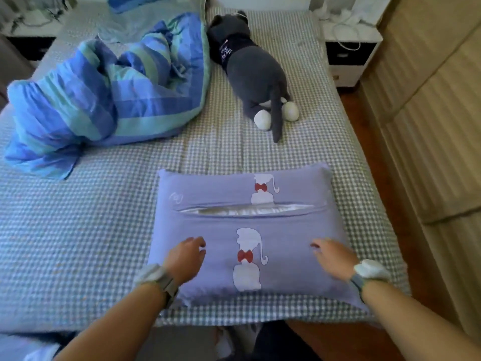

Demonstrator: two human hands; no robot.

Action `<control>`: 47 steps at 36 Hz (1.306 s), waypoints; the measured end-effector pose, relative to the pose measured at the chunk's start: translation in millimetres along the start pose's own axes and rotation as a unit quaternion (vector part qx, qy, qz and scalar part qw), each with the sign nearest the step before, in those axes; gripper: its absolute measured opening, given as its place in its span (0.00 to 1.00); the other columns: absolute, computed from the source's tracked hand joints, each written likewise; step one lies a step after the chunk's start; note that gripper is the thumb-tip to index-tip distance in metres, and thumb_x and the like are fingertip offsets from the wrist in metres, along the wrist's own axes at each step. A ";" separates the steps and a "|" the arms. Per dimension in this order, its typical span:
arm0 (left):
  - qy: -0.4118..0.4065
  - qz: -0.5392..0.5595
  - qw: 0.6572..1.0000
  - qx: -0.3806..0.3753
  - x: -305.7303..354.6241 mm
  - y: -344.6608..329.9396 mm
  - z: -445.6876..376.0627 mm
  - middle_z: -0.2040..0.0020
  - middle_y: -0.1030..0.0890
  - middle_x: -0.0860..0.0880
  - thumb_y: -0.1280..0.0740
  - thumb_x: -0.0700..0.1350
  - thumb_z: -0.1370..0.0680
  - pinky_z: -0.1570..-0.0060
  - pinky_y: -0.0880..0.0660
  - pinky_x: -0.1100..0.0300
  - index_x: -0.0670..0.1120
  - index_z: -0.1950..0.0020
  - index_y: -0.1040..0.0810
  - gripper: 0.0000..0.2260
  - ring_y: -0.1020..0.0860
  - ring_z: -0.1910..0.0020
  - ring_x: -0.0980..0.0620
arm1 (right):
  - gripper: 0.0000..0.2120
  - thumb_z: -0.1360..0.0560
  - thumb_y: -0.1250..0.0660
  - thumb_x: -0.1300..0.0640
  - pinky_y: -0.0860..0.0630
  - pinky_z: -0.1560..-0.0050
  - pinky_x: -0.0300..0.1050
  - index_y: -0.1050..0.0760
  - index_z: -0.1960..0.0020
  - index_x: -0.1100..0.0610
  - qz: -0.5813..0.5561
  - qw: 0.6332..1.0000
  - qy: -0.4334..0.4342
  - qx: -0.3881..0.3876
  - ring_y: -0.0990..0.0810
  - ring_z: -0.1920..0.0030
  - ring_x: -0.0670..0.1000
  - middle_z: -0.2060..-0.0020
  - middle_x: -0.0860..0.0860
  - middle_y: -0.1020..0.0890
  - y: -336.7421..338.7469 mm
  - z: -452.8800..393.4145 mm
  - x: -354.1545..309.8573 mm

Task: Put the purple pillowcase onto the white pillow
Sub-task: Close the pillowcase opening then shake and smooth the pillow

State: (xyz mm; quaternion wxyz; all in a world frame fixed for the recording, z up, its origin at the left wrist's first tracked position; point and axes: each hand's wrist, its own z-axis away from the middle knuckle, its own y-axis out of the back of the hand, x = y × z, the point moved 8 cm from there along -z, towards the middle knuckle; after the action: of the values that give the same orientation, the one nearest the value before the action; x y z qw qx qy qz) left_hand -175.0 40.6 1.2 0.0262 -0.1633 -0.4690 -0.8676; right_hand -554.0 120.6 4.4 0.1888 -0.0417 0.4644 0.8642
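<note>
Nearest: left hand (pixel 186 257) & right hand (pixel 331 255), fingers loosely spread and gripping nothing, over the near half of the purple pillowcase (pixel 208 230), which lies on the checked bed (pixel 78 243) w/ the white pillow (pixel 244 211) showing through its centre slit. Farther: blue striped quilt (pixel 104 100) at left, grey plush cat (pixel 255 71) at right.
</note>
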 end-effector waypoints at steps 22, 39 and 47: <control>0.162 -0.176 0.961 0.142 -59.5 35.5 -156.9 0.41 0.26 0.35 0.32 0.39 0.29 0.65 0.27 0.43 0.39 0.46 0.26 0.13 0.26 0.50 0.33 | 0.15 0.36 0.36 0.69 0.31 0.63 0.53 0.27 0.52 0.58 0.202 0.952 0.119 0.197 0.26 0.60 0.61 0.59 0.57 0.27 19.0 -209.8 -76.2; 0.075 -0.014 0.993 -0.089 -94.9 13.4 -84.8 0.53 0.18 0.46 0.40 0.48 0.29 0.55 0.26 0.53 0.51 0.54 0.20 0.10 0.21 0.51 0.41 | 0.17 0.29 0.36 0.58 0.26 0.44 0.52 0.27 0.40 0.53 0.004 0.973 0.201 -0.115 0.26 0.44 0.59 0.44 0.53 0.27 -52.6 -183.2 -290.5; 0.274 0.475 0.833 0.071 -229.9 -0.3 -52.1 0.48 0.20 0.47 0.37 0.43 0.18 0.50 0.24 0.58 0.46 0.39 0.23 0.08 0.22 0.50 0.49 | 0.16 0.25 0.35 0.51 0.27 0.40 0.50 0.28 0.38 0.50 0.074 0.959 0.181 -0.205 0.25 0.40 0.58 0.42 0.54 0.26 -88.3 -208.2 -364.0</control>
State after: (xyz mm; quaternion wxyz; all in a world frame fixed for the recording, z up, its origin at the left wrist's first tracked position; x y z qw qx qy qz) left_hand 28.8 -26.8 -96.2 0.5746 -0.1190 -0.3678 -0.7214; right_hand -206.5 -110.6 -92.6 0.0248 -0.2005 0.3056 0.9305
